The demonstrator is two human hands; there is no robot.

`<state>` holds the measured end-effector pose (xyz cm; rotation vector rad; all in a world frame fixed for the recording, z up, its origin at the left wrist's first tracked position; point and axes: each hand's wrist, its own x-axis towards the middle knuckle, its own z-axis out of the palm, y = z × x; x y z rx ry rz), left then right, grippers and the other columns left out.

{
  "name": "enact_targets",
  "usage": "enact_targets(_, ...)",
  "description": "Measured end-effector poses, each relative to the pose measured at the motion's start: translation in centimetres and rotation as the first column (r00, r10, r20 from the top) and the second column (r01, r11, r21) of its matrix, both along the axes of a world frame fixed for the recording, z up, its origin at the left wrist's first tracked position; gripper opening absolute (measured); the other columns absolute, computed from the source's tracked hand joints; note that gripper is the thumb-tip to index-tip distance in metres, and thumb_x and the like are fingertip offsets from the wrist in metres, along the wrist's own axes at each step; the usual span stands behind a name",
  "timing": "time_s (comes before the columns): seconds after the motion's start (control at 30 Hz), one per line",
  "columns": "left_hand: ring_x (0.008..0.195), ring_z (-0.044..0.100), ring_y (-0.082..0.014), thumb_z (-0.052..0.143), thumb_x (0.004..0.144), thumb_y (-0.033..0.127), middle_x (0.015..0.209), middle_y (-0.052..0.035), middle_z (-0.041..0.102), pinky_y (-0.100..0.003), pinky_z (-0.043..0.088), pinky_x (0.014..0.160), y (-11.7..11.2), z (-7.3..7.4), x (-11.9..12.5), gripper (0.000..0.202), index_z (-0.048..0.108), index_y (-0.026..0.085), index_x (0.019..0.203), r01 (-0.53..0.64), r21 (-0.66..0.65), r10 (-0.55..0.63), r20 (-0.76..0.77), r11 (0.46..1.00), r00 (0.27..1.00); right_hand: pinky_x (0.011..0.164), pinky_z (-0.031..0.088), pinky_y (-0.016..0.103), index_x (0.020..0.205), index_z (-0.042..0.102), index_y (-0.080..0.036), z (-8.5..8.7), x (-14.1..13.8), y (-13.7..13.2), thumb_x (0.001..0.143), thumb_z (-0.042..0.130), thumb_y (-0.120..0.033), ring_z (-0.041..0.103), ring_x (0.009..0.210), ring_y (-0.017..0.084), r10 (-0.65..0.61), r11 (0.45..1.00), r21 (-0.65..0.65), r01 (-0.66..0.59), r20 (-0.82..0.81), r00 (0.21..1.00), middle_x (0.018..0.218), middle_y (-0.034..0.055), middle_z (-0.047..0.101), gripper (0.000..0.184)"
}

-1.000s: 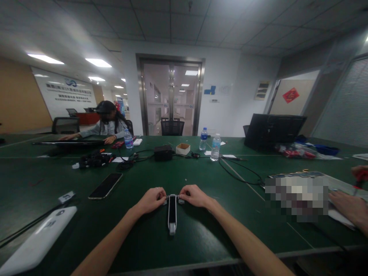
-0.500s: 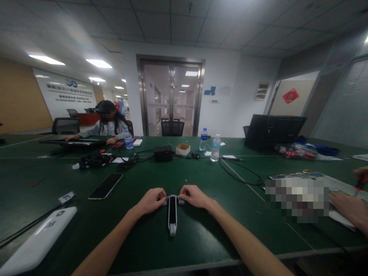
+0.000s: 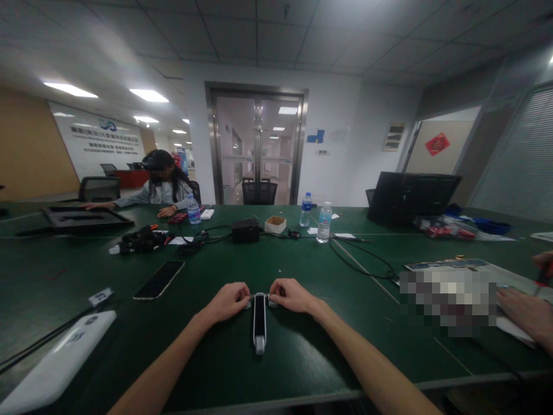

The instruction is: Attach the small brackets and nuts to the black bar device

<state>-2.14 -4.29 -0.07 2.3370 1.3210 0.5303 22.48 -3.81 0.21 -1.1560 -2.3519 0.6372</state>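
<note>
On the green table in front of me lies a slim, long device [image 3: 259, 324] with a dark face, a white rim and a pale block at its near end. Close to the left of its far end, my left hand [image 3: 232, 301] is closed in a pinch. My right hand [image 3: 291, 295] mirrors it on the right side, fingertips also pressed together. Small greyish bits show under both sets of fingertips, beside the device; their kind is too small to tell. Both forearms rest low over the table.
A dark phone [image 3: 159, 280] and a white phone-like slab [image 3: 60, 363] lie to the left. Farther back are a black box [image 3: 245, 230], an open carton [image 3: 275, 225], bottles [image 3: 323, 223] and cables. A co-worker's hand [image 3: 525, 314] is at right; another person [image 3: 162, 187] sits across.
My hands and the slim device have barely moved. Across the table, the seated person's dark flat panel has shifted left and tilted.
</note>
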Motion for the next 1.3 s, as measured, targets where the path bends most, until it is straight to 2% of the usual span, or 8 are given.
enact_targets(0.23, 0.068, 0.053, -0.0149, 0.051, 0.084, 0.035, 0.079, -0.0014, 0.06, -0.023, 0.039, 0.058, 0.0, 0.0, 0.0, 0.022, 0.062, 0.017, 0.089, -0.016, -0.019, 0.016, -0.019, 1.0, 1.0, 0.055, 0.036, 0.02, 0.085, 0.064, -0.016, -0.3, 0.1, 0.4, 0.087, 0.055, -0.035, 0.053, 0.065, 0.011, -0.002, 0.999, 0.041, 0.0, 0.038, 0.999, 0.077, 0.0014, 0.062, 0.021)
enact_targets(0.43, 0.068, 0.054, -0.015, 0.05, 0.084, 0.034, 0.079, -0.0012, 0.061, -0.023, 0.039, 0.059, -0.1, 0.2, 0.0, 0.022, 0.062, 0.017, 0.089, -0.002, -0.01, 0.002, -0.017, 1.0, 1.0, 0.056, 0.035, 0.02, 0.083, 0.067, -0.016, -0.7, 0.1, 0.7, 0.089, 0.051, -0.03, 0.053, 0.064, 0.011, 0.02, 0.996, 0.084, -0.025, 0.065, 0.998, 0.075, 0.0017, 0.063, 0.022)
enact_targets(0.7, 0.069, 0.054, -0.0151, 0.05, 0.084, 0.034, 0.08, -0.0017, 0.061, -0.023, 0.04, 0.058, 0.0, 0.1, 0.0, 0.022, 0.062, 0.017, 0.09, -0.004, -0.012, 0.004, -0.01, 1.0, 1.0, 0.055, 0.036, 0.02, 0.084, 0.066, -0.016, -0.2, 0.0, 0.4, 0.088, 0.054, -0.036, 0.054, 0.064, 0.011, 0.011, 0.999, 0.048, -0.014, 0.067, 0.998, 0.077, 0.0019, 0.063, 0.024)
enact_targets(0.93, 0.066, 0.053, -0.0147, 0.05, 0.084, 0.034, 0.076, -0.0009, 0.06, -0.023, 0.039, 0.058, 0.0, 0.0, 0.1, 0.021, 0.062, 0.016, 0.088, 0.008, 0.016, -0.008, -0.015, 1.0, 1.0, 0.057, 0.038, 0.02, 0.084, 0.066, -0.017, -0.1, 0.1, 0.3, 0.085, 0.058, -0.034, 0.055, 0.066, 0.011, 0.013, 1.0, 0.013, -0.014, 0.052, 0.999, 0.078, 0.0009, 0.064, 0.019)
enact_targets(1.3, 0.066, 0.053, -0.0149, 0.05, 0.083, 0.033, 0.075, -0.0009, 0.06, -0.023, 0.038, 0.057, -0.1, 0.2, 0.1, 0.021, 0.061, 0.017, 0.087, -0.009, 0.002, 0.009, -0.028, 1.0, 1.0, 0.06, 0.041, 0.021, 0.084, 0.061, -0.017, -1.1, 0.3, 1.0, 0.084, 0.061, -0.031, 0.057, 0.068, 0.012, -0.011, 1.0, -0.004, 0.01, -0.041, 0.999, 0.077, -0.0005, 0.063, 0.013)
